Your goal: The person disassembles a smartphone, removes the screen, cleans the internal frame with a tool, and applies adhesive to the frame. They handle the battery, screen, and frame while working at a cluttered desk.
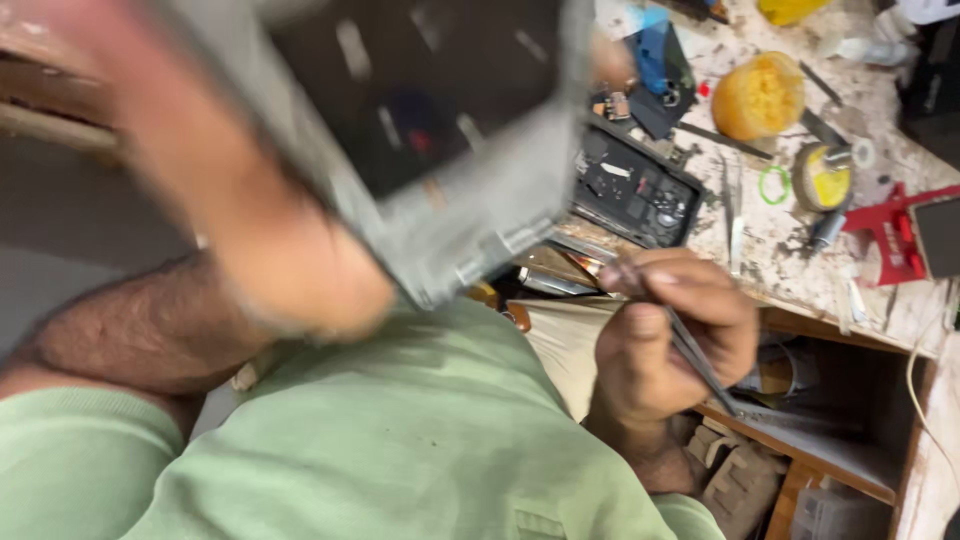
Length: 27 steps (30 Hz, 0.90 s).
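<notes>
Holding an opened device up close — tweezers at the ready.

A blurred grey device frame (pixel 440 150) is gripped by the left hand (pixel 270 250) at upper left; thin tweezers (pixel 690 350) are pinched in the right hand (pixel 675 340) at centre right. Another opened device (pixel 635 190) lies on the workbench (pixel 790 250) — work is judged midway.

On the stained workbench (pixel 790 250) lie an opened phone (pixel 632 190), a yellow sponge (pixel 758 95), a green ring (pixel 773 185) and a roll of yellow tape (pixel 825 178). A red holder (pixel 888 232) sits near the bench's edge. Below the bench, an open wooden shelf (pixel 830 440) holds folded cloth (pixel 735 475).
</notes>
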Motion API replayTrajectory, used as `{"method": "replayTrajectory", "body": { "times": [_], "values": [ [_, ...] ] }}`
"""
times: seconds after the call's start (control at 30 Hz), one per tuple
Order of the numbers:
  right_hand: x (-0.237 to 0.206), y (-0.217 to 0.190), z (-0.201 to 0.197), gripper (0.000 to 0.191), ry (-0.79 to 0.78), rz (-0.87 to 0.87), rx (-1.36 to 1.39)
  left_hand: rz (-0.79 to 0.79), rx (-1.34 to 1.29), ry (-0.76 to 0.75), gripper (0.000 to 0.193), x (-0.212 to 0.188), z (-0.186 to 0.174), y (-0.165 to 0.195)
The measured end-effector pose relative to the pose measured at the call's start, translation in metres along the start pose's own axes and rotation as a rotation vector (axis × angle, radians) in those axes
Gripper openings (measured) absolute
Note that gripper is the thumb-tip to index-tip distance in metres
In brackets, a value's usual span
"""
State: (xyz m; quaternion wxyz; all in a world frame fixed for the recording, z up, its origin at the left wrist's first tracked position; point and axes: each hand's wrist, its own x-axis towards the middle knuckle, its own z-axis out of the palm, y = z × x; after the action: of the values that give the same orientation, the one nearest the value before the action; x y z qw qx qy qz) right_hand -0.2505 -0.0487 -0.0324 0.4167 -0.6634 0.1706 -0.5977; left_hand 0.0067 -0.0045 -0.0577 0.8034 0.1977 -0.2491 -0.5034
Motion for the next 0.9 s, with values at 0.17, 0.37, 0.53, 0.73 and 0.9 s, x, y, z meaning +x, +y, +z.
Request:
{"method": "replayTrajectory", "body": {
  "times": [0.17, 0.37, 0.53, 0.73, 0.9],
  "values": [
    [0.006, -0.019, 0.011, 0.019, -0.255, -0.053, -0.275, 0.144, -0.010, 0.068, 0.063, 0.004, -0.004, 0.005],
    [0.016, -0.022, 0.030, 0.023, -0.369, -0.079, -0.405, 0.224, -0.009, 0.095, 0.065, 0.000, -0.001, 0.009],
    [0.020, -0.017, 0.035, 0.020, -0.316, -0.097, -0.468, 0.247, 0.001, 0.099, 0.067, 0.003, 0.002, 0.006],
    [0.018, -0.013, 0.038, 0.019, -0.280, -0.176, -0.601, 0.250, 0.012, 0.099, 0.070, 0.004, 0.007, 0.004],
    [0.021, 0.004, 0.043, 0.020, -0.268, -0.286, -0.614, 0.236, 0.019, 0.093, 0.072, 0.006, 0.011, 0.002]
  ]
}}
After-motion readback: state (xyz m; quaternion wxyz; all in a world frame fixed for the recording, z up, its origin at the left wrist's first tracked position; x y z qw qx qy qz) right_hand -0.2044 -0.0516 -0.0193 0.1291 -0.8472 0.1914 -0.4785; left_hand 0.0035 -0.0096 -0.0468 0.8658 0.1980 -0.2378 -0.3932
